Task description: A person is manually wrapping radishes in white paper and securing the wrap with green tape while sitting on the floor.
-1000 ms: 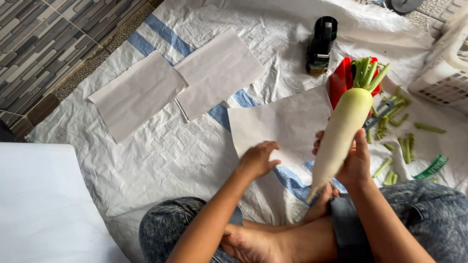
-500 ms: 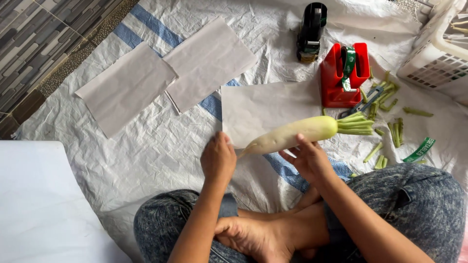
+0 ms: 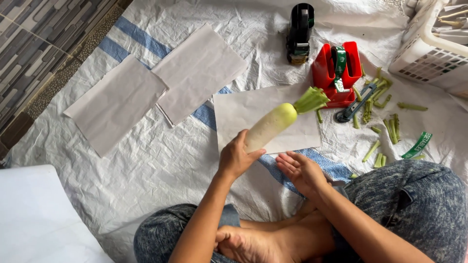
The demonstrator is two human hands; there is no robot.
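My left hand (image 3: pixel 235 157) grips the narrow end of a long white radish (image 3: pixel 271 124) with trimmed green stalks, held tilted over a sheet of white paper (image 3: pixel 243 109). Just to the right and below it, my right hand (image 3: pixel 302 171) is palm up with fingers spread, holding nothing. I sit cross-legged on a white woven sheet (image 3: pixel 146 165) with blue stripes.
Two more paper sheets (image 3: pixel 161 87) lie to the left. A red tape dispenser (image 3: pixel 336 73) with green tape, a black tape dispenser (image 3: pixel 299 33), a utility knife (image 3: pixel 355 104) and several cut green stalk pieces (image 3: pixel 385 124) lie right. A white basket (image 3: pixel 429 46) stands at top right.
The radish went from upright in my right hand to lying across both hands, then into my left hand alone. My right hand let go and opened below it.
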